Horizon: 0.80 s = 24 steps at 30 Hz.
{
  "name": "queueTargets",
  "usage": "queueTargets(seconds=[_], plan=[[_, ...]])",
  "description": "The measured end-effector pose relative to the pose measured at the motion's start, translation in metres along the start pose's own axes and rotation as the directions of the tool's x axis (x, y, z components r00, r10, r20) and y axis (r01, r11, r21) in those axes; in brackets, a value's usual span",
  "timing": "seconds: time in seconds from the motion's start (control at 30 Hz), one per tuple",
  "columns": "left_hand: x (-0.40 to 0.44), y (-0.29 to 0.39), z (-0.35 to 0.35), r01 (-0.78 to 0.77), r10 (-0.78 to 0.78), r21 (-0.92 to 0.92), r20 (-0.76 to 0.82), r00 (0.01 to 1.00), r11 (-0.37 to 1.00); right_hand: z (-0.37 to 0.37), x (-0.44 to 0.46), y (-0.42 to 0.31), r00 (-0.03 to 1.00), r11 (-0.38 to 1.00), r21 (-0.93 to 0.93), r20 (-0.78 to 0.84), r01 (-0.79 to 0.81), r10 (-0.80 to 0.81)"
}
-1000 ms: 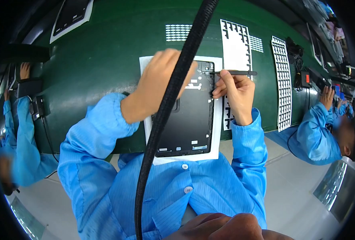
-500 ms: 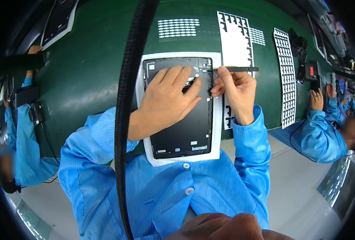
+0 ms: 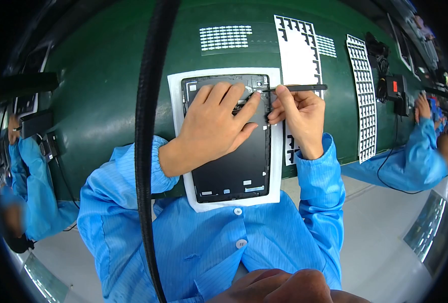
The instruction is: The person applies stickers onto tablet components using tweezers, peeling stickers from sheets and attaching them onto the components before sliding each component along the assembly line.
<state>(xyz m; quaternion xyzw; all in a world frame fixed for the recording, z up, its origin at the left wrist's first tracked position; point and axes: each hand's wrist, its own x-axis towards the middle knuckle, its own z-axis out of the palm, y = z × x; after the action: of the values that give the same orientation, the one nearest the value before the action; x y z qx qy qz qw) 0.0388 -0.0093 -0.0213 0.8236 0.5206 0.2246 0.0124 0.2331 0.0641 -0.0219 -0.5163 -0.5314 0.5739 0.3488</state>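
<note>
A black tablet-like housing lies on a white sheet in front of me. My left hand rests across its upper part, fingers spread, the index fingertip near small white parts by the upper right corner. My right hand pinches dark tweezers at the housing's right edge; their tip points left, close to my left index fingertip. Whether the tip grips anything is too small to tell.
Behind are a sheet of small white labels and a white sheet with black stickers. Another sticker strip lies to the right, beside black cables and a box. A dark cable hangs across the view. Co-workers sit at both sides.
My left hand has come down onto the housing, and its index finger has moved toward the tweezer tip. My right hand stays nearly in place. The hanging cable has shifted left in view.
</note>
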Motion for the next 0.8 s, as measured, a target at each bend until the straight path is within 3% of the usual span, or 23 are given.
queueTargets(seconds=[0.37, 0.47, 0.57, 0.7, 0.8], plan=[[0.006, 0.003, -0.002, 0.006, -0.007, 0.032, 0.030, 1.000, 0.999, 0.000, -0.001, -0.001, 1.000, 1.000, 0.023, -0.020, -0.001, 0.001], [0.010, 0.006, -0.004, 0.020, -0.022, 0.035, 0.045, 0.999, 0.999, -0.008, -0.004, -0.020, 0.994, 0.995, 0.093, -0.106, 0.045, -0.035], [0.024, 0.004, -0.009, 0.033, -0.031, -0.031, 0.063, 0.998, 0.999, -0.031, 0.007, -0.044, 0.965, 0.985, 0.000, -0.198, 0.175, -0.171], [0.065, -0.009, 0.004, 0.017, -0.018, -0.018, -0.033, 0.999, 1.000, -0.055, 0.062, -0.057, 0.972, 0.940, -0.259, -0.021, 0.222, -0.235], [0.095, -0.019, 0.027, 0.003, 0.000, 0.029, -0.100, 0.995, 1.000, -0.054, 0.106, -0.047, 0.968, 0.926, -0.287, 0.027, 0.247, -0.250]])
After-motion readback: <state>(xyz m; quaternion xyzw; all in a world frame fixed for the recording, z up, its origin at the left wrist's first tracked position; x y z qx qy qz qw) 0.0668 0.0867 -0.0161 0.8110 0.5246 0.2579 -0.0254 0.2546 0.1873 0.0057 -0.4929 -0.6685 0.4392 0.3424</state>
